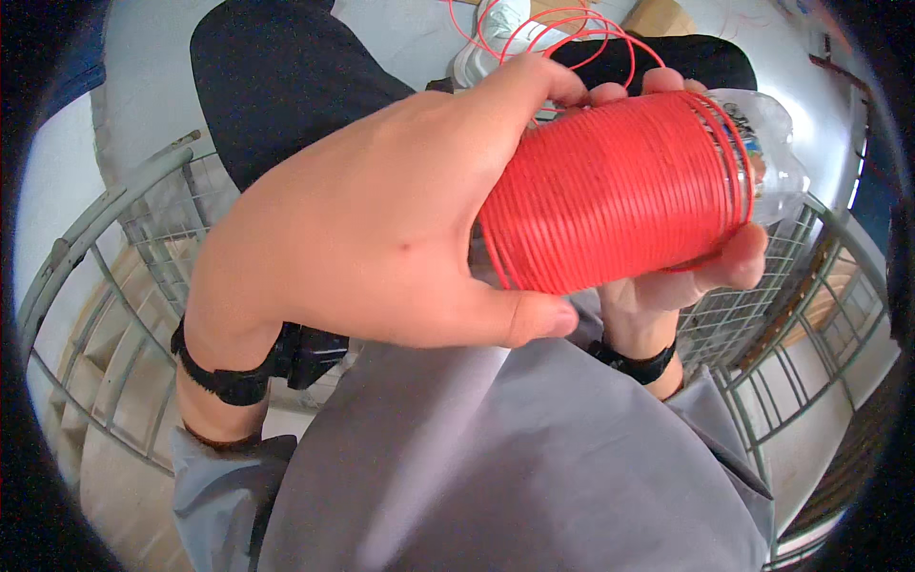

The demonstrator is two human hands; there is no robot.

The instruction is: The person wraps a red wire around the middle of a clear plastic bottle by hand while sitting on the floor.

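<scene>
A clear plastic bottle [775, 157] lies tilted sideways in front of me, with red cord [615, 193] wound around it in tight, even turns. A few turns near the bottle's right end are looser and stand slightly apart. My left hand [372, 222] clasps the left end of the winding, thumb below and fingers above. From behind and beneath, my right hand [672, 289] supports the bottle; its thumb rests at the lower right and its fingertips show over the top. Loose loops of red cord [593, 36] hang beyond the bottle. The bottle's left end is hidden by my left hand.
Around me curves a metal wire-mesh seat frame [107, 214]. My dark-trousered legs [286, 79] spread ahead, with a white shoe [504, 18] on the floor. Brown cardboard [658, 18] lies beyond. A black strapped device [311, 354] sits at my left wrist.
</scene>
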